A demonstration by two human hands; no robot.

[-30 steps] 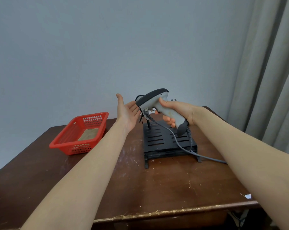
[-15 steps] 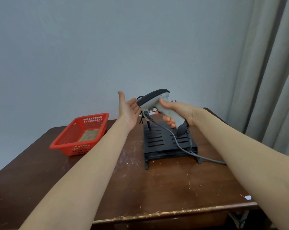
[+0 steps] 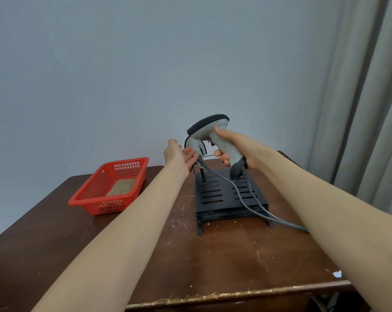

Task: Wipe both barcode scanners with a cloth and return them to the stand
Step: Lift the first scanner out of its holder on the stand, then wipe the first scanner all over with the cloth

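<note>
Soft, even light falls on my view, bright on the pale blue-grey wall [image 3: 145, 75] and without glare. My forearms cast faint shadows on the dark brown wooden counter [image 3: 224, 255]. Wide-angle distortion bends the edges; focus stays sharp.

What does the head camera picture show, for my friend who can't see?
The right hand holds a grey barcode scanner above a black stand on a brown table. The open left hand reaches toward a second scanner. A red basket holds a cloth.

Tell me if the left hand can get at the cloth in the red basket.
Probably yes. The left hand is open and holds nothing, and the cloth lies uncovered in the open-topped basket, with nothing between them.
</note>
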